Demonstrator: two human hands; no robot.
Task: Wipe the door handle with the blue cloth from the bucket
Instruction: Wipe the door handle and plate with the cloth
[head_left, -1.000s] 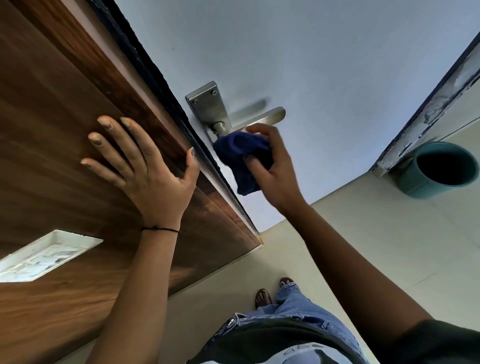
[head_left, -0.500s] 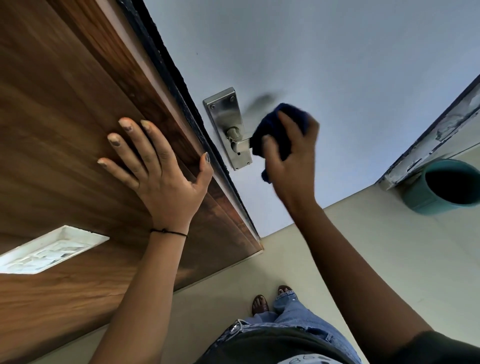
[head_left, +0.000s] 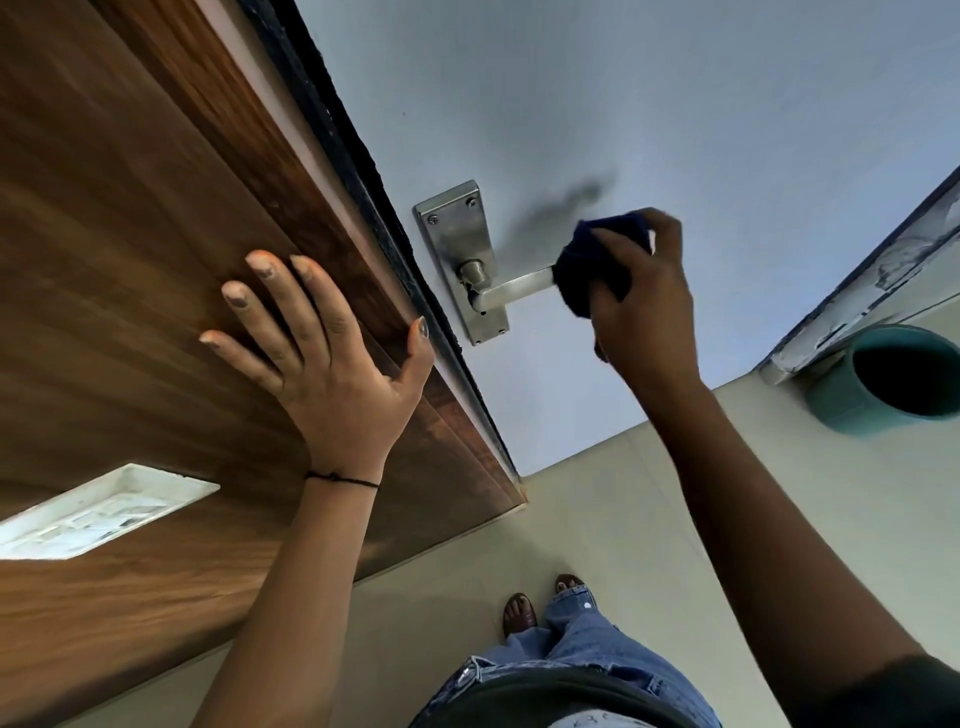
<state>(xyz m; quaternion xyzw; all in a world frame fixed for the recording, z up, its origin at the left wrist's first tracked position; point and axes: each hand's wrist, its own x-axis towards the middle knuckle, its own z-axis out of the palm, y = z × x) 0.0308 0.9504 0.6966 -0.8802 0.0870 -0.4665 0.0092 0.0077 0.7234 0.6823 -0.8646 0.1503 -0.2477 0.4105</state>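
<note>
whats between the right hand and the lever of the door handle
The head view shows the bunched blue cloth: the right hand presses it around the lever's outer end.

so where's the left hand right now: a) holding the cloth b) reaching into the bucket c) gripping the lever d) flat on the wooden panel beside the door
d: the left hand lies open, fingers spread, on the wooden panel, while the right hand holds the blue cloth on the outer end of the door handle.
</note>
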